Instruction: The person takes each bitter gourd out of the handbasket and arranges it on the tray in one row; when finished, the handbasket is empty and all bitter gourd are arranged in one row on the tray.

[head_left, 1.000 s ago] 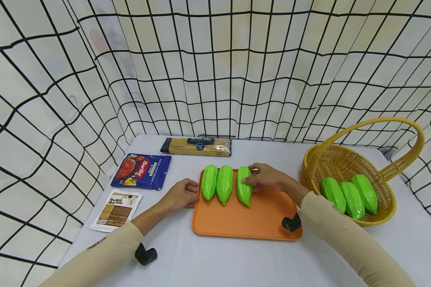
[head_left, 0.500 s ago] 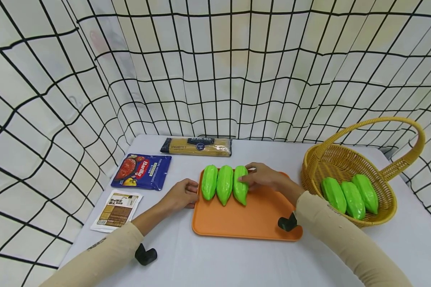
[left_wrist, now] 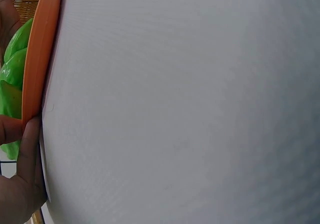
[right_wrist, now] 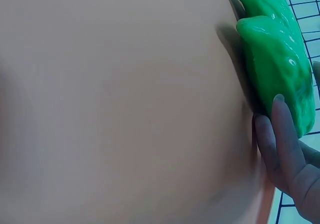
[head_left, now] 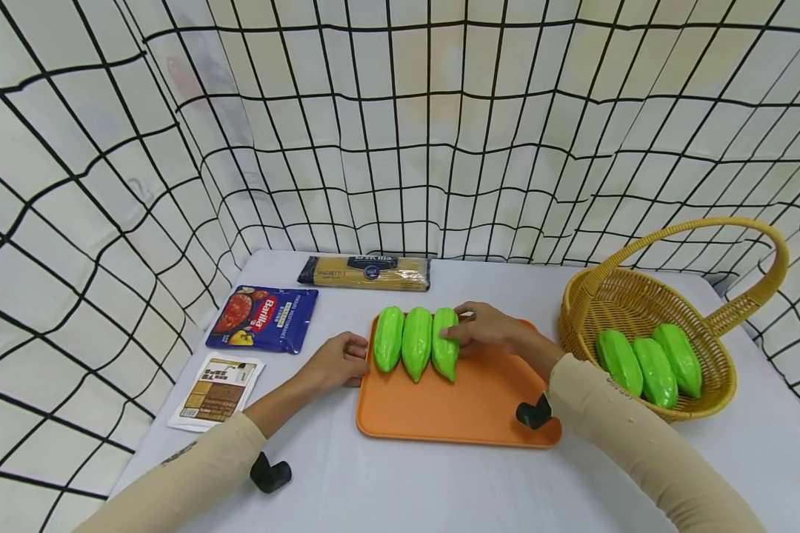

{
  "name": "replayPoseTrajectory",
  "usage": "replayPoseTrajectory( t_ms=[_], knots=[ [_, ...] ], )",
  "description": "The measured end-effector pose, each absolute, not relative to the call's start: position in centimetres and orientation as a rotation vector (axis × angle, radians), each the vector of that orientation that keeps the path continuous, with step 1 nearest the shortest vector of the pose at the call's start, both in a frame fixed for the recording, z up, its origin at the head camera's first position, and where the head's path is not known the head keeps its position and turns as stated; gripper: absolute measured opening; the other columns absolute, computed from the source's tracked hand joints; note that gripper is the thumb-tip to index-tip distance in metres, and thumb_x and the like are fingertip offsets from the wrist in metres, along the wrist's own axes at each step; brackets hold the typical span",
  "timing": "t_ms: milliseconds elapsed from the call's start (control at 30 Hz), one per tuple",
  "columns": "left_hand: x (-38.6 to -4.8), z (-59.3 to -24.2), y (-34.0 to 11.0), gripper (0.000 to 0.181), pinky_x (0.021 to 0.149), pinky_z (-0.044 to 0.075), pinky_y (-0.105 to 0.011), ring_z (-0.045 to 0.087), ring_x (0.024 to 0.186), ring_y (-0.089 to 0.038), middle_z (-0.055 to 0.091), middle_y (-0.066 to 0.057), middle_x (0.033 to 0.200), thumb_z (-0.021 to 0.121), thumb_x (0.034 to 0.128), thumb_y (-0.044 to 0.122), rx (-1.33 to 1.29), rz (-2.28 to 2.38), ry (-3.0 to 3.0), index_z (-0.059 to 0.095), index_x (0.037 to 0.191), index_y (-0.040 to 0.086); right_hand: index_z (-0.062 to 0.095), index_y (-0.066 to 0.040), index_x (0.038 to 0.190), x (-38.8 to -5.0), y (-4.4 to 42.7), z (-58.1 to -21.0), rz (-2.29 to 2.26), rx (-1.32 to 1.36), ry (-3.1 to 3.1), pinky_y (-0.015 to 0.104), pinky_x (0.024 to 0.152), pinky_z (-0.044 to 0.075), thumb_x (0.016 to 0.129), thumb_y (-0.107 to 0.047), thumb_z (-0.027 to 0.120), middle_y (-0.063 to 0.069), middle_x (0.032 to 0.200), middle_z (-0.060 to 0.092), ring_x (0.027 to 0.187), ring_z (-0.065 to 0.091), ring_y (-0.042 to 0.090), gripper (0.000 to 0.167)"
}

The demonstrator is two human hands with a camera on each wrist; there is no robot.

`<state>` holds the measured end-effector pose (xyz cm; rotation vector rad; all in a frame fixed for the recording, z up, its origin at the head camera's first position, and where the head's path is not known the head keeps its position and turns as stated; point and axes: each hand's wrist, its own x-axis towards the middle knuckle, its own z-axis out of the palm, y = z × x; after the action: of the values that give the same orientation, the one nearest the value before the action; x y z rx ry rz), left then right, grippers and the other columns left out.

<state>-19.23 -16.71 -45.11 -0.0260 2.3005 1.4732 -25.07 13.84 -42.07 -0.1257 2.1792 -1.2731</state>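
Note:
Three glossy green ridged fruits, shaped like starfruit, lie side by side on an orange tray [head_left: 433,411] in the head view. My left hand [head_left: 336,363] pinches the tray's left rim, thumb above and fingers beneath in the left wrist view. With my right hand [head_left: 490,329] I hold the rightmost green fruit [head_left: 444,355], thumb on its top; fingertips lie along its side in the right wrist view. This fruit sits right up against the middle green fruit [head_left: 416,344]. The left green fruit [head_left: 389,340] is close to the tray's left rim.
A wicker basket [head_left: 583,333] with a tall handle stands at the right, holding three more green fruits [head_left: 655,370]. A spaghetti pack [head_left: 367,274] lies behind the tray. A blue Barilla pouch [head_left: 263,318] and a white-and-brown packet [head_left: 216,391] lie to the left.
My right hand has slid the rightmost green fruit left, closing the gap to the middle one. The left hand has stayed at the tray's rim.

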Motion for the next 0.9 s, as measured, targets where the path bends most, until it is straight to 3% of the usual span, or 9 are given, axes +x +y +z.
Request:
replayPoseTrajectory(
  t_ms=[600, 900],
  knots=[
    [-19.3, -45.2, -16.8, 0.048, 0.076, 0.063, -0.031, 0.063, 0.093, -0.018, 0.057, -0.015, 0.117, 0.065, 0.0876, 0.005, -0.018, 1.476, 2.302, 0.050, 0.133, -0.002, 0.036, -0.001, 0.149, -25.1, 14.4, -41.7, -1.293, -0.110, 2.163, 0.036, 0.084, 0.063, 0.089, -0.030, 0.074, 0.027, 0.145, 0.046, 0.100, 0.068, 0.026, 0.076],
    [-19.3, -45.3, -16.8, 0.048, 0.076, 0.063, -0.031, 0.064, 0.094, -0.019, 0.057, -0.016, 0.119, 0.066, 0.0883, 0.005, -0.026, 1.473, 2.298, 0.050, 0.134, -0.001, 0.041, 0.000, 0.146, -24.6, 15.6, -41.0, -1.292, -0.128, 2.193, 0.040, 0.086, 0.062, 0.092, -0.030, 0.072, 0.027, 0.138, 0.052, 0.103, 0.068, 0.029, 0.069]
  ],
)
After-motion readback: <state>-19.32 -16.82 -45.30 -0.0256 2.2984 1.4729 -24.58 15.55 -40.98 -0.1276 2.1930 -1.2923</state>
